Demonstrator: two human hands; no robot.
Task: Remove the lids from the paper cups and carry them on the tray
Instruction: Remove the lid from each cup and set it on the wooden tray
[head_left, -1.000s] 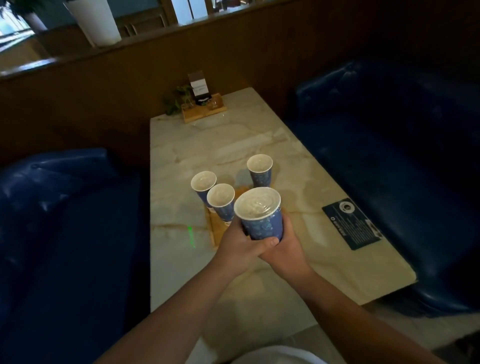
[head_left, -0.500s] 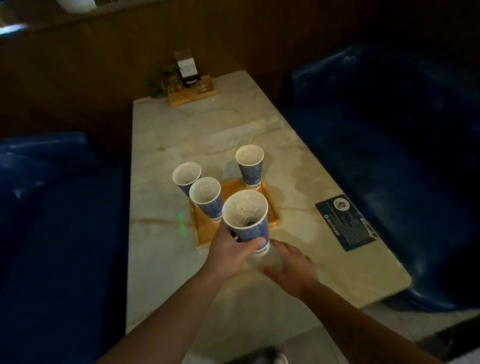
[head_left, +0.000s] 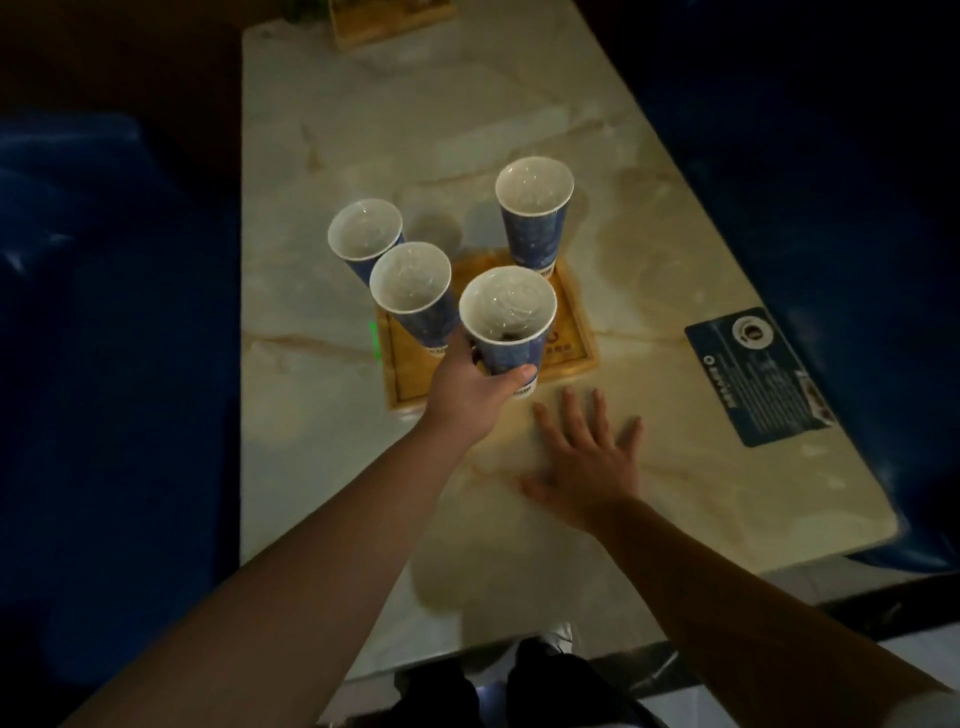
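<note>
Marble table — cup (left-gripped) on tray

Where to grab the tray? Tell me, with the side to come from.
Grip the tray by its bare right rim and the near-left rim, coming from the near side. It lies flat with raised edges; cups crowd the far and left parts.

Your left hand reaches forward from a bare, outstretched forearm, fingers curled and thumb wrapped across the front in a firm closed grip. Your right hand lies flat, palm down, with fingers spread and straight and pointing away from you, nothing in its grasp. Both forearms angle inward toward the middle.
</note>
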